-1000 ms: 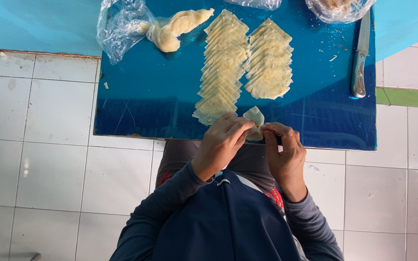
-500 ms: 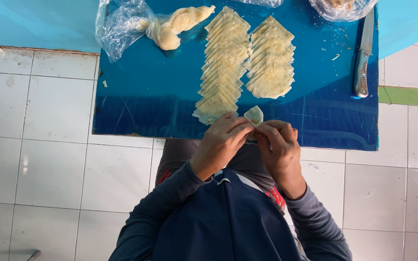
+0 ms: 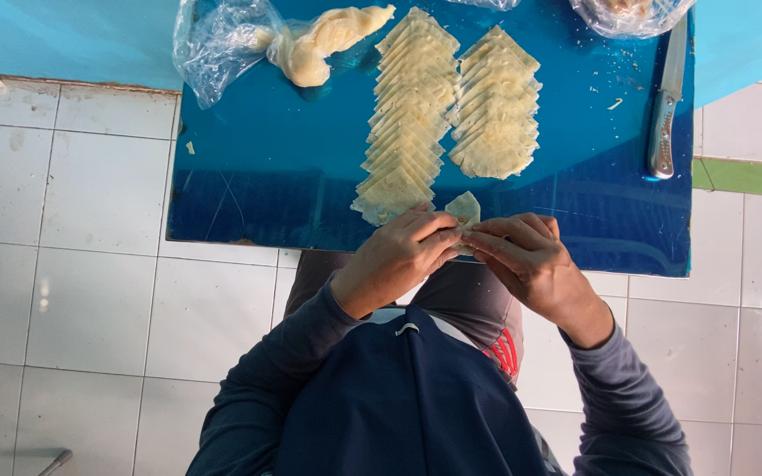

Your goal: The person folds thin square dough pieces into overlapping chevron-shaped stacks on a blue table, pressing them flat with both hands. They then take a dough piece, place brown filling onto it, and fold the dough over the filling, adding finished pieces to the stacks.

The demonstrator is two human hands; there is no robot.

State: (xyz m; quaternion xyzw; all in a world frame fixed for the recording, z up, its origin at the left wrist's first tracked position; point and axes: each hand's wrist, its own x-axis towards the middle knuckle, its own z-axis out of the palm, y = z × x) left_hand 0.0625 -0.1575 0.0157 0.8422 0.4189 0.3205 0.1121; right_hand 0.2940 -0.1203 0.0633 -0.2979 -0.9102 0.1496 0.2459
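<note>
My left hand (image 3: 399, 256) and my right hand (image 3: 526, 260) meet over the near edge of a blue board (image 3: 266, 167), both pinching one small pale dough wrapper (image 3: 465, 210) between the fingertips. The wrapper sticks up above my fingers, partly folded. Just beyond it lie two overlapping rows of flat pale wrappers, a long left row (image 3: 407, 115) and a shorter right row (image 3: 496, 106).
A clear plastic bag (image 3: 222, 40) with a twisted lump of dough (image 3: 328, 40) lies at the board's far left. A knife (image 3: 666, 106) rests along the right edge. Another plastic bag (image 3: 632, 13) sits at the top right. White tiled floor (image 3: 90, 291) surrounds the board.
My right hand has closed in toward the left, and both hands now fold the wrapper together. The hands sit slightly farther right over the board's edge.
</note>
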